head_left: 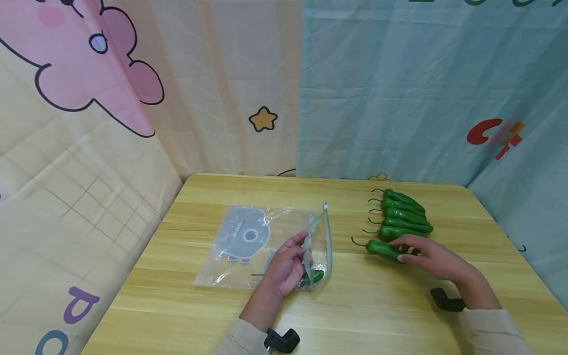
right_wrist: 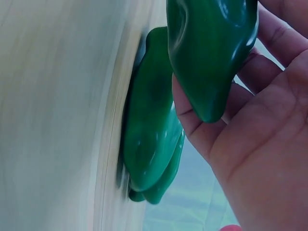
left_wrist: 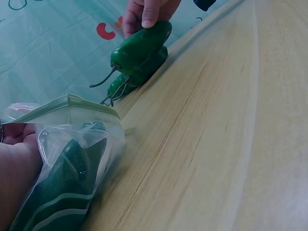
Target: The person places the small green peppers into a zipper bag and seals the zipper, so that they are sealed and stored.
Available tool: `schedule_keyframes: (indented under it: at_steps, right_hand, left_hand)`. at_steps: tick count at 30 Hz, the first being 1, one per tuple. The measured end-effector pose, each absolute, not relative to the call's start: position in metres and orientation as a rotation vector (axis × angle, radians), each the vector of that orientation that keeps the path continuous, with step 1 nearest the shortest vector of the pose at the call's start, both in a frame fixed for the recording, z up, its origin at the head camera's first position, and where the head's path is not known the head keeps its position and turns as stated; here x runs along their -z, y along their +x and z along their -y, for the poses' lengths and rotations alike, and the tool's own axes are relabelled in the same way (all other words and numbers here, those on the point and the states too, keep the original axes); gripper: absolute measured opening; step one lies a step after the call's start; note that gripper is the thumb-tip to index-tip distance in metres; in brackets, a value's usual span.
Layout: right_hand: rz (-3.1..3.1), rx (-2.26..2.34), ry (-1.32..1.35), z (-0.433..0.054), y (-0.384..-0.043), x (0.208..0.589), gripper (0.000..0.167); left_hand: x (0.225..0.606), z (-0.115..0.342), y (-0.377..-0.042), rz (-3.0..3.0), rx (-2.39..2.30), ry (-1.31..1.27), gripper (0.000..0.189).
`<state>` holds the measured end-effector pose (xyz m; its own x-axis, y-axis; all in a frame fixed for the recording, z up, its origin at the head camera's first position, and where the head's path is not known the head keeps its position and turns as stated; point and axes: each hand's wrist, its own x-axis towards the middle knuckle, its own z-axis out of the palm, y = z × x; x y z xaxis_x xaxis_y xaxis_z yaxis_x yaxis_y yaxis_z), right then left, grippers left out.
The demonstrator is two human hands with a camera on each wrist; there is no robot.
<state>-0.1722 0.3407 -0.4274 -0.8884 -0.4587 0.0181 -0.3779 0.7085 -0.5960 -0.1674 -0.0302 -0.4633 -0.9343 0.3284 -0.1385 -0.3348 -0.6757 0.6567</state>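
My right hand (head_left: pixel 437 259) grips a green chili pepper (head_left: pixel 381 250) by its body, its thin stem pointing left. In the left wrist view that pepper (left_wrist: pixel 139 48) is lifted above the others. More green peppers (head_left: pixel 404 214) lie side by side in a row just behind it. My left hand (head_left: pixel 284 268) holds the mouth of a clear zip bag (head_left: pixel 284 222) with a pale green zip edge, which gapes toward the right. Inside the bag, near its mouth, lies a green pepper (left_wrist: pixel 67 168), partly hidden by the left hand in the head view.
The bag lies flat on a light wooden table (head_left: pixel 377 315), left of the pepper row. Printed curtains (head_left: pixel 230 88) hang along the table's back and sides. A black wrist mount (head_left: pixel 282 340) sits by the left sleeve, another (head_left: pixel 445 300) by the right.
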Motion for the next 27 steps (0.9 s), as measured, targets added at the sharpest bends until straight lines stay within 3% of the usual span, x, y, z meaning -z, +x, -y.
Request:
schedule_keyframes:
  at_steps: [27]
  right_hand:
    - [-2.549, 1.011, -0.813, -0.299, -0.181, 0.414, 0.026]
  left_hand:
    - [0.466, 0.03, -0.168, -1.017, -2.594, -0.002, 0.038]
